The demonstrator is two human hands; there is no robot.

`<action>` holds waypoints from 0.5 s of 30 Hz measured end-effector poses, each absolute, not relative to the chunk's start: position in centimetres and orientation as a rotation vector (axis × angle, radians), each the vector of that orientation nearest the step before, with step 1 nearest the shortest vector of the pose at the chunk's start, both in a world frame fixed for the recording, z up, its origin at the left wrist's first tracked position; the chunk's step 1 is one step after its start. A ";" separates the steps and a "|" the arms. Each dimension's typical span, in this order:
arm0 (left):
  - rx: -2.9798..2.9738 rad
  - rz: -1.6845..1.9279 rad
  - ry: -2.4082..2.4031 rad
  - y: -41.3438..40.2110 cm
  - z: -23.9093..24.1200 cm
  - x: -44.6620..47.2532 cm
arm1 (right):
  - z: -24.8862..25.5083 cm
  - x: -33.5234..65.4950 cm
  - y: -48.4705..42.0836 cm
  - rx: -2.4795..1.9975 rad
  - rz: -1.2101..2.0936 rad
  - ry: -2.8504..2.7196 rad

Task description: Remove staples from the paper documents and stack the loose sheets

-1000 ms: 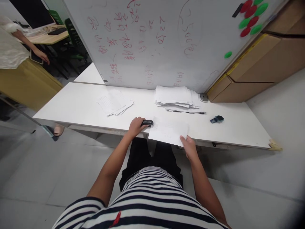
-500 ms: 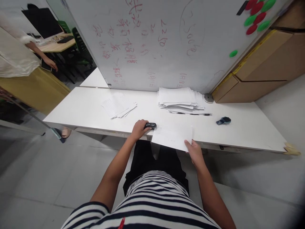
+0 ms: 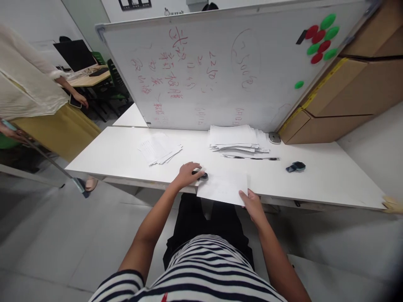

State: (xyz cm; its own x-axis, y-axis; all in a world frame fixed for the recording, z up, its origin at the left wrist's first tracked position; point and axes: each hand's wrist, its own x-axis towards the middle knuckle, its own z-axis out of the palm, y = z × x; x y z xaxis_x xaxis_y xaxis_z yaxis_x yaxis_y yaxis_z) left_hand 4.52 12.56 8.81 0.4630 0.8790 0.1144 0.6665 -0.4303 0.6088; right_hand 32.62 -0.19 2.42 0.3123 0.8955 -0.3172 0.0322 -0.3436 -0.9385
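My left hand (image 3: pixel 188 173) lies on a small black stapler (image 3: pixel 202 174) at the near edge of the white table (image 3: pixel 330 180), fingers curled over it. The stapler's front end meets the left corner of a white sheet of paper (image 3: pixel 223 188). My right hand (image 3: pixel 250 202) pinches that sheet's lower right corner, which hangs past the table edge. A tall pile of white papers (image 3: pixel 236 137) rests further back against the whiteboard. A smaller fanned bundle of papers (image 3: pixel 160 147) lies to the left.
A whiteboard (image 3: pixel 220 71) with red writing and round magnets (image 3: pixel 321 35) stands behind the table. A dark blue small object (image 3: pixel 296 167) lies to the right, a pen (image 3: pixel 252 157) before the pile. Cardboard boxes (image 3: pixel 346 92) stack at right. Another person (image 3: pixel 34 100) stands at left.
The camera has tilted up and shows more of the whiteboard. My left hand has closed further over the stapler at the sheet's corner. My right hand still holds the sheet.
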 end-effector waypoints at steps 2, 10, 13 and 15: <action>2.192 0.709 1.297 13.3 9.5 6.0 | 2.4 32.5 -0.3 -1.639 1.170 -0.860; 2.274 0.562 1.578 15.0 6.6 11.6 | 1.8 32.3 -1.0 -1.587 1.090 -0.874; 2.376 0.577 1.611 14.7 5.3 12.2 | 1.5 32.3 -1.0 -1.593 1.098 -0.881; 2.458 0.563 1.566 14.5 4.9 12.4 | 1.2 32.3 -0.9 -1.606 1.094 -0.886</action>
State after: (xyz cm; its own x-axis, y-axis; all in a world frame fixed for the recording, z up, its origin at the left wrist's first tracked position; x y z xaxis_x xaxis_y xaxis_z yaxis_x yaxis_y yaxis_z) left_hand 12.42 14.54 4.94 0.3762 0.8998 0.2208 0.8345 -0.4327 0.3412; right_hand 32.29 -0.94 1.22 0.3330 0.9117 -0.2407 0.0460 -0.2707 -0.9616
